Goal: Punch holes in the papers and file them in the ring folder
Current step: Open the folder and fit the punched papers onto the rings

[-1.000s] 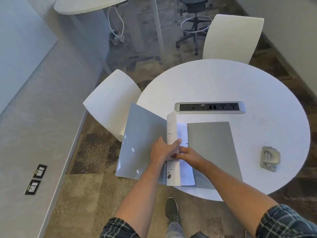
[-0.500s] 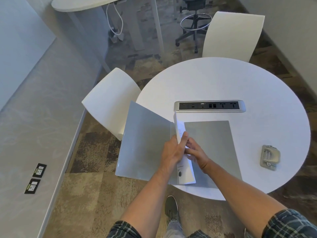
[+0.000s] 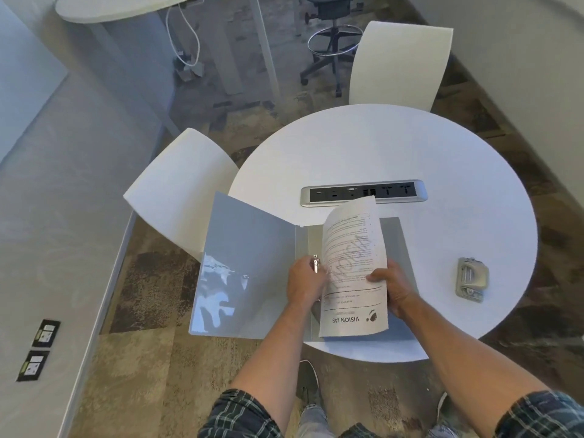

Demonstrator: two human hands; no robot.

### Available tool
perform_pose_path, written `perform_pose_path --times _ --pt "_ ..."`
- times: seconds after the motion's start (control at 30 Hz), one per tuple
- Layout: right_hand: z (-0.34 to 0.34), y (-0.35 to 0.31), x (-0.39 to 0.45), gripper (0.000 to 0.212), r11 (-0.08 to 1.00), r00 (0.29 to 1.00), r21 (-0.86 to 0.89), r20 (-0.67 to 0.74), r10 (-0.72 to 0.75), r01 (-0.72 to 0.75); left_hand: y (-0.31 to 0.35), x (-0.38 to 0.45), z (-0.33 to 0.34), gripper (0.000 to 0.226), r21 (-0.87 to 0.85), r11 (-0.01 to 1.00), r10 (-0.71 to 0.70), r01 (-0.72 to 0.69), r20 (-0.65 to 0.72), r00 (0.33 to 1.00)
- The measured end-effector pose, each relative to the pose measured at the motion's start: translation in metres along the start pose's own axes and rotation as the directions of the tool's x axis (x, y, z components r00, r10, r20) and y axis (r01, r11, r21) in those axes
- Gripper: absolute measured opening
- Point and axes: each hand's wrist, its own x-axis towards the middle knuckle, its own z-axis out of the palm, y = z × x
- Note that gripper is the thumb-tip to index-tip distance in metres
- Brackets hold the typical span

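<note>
The ring folder lies open at the near edge of the round white counter, its long axis running from the near edge toward the centre; the left cover overhangs the counter's left edge and tilts upward, while the grey right cover lies flat. The papers stand curved over the spine, long axis likewise near-to-far, with the printed heading upside down at the near end and the far end curling up toward the power strip set into the counter's middle. The left hand curls its fingers at the papers' left margin beside a metal ring; the right hand grips the papers' right edge, thumb on the printed face. The hole punch sits near the counter's right edge, well apart from the folder. Two white chairs, one at the left, one at the far side, adjoin the counter. Patterned carpet covers the floor; a second table and a stool stand beyond.
</note>
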Motion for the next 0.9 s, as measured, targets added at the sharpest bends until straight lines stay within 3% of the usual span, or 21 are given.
perform_pose_path --times 0.2,0.47,0.6,0.73,0.9 --pt "-0.012 0.001 0.001 0.048 0.994 0.998 -0.085 -0.035 0.058 -0.061 -0.007 0.021 0.012 0.012 0.01 0.998 -0.06 0.06 0.053 0.997" --pt "-0.016 0.002 0.015 0.054 0.978 0.992 -0.207 -0.124 0.001 -0.027 -0.01 0.04 0.016 0.026 -0.084 0.971 -0.227 0.223 -0.04 0.973" --pt "-0.025 0.007 0.019 0.048 0.931 0.971 -0.361 -0.236 -0.047 -0.043 -0.013 0.042 0.014 0.037 -0.075 0.976 -0.21 0.206 -0.046 0.977" --pt "-0.024 0.009 0.016 0.049 0.825 0.961 -0.562 -0.258 -0.104 -0.061 -0.02 0.046 0.016 0.03 -0.035 0.982 -0.186 0.185 -0.025 0.982" --pt "-0.017 0.008 0.013 0.05 0.783 0.951 -0.62 -0.27 -0.149 -0.053 -0.016 0.045 0.013 0.025 0.021 0.99 -0.139 0.14 -0.037 0.99"
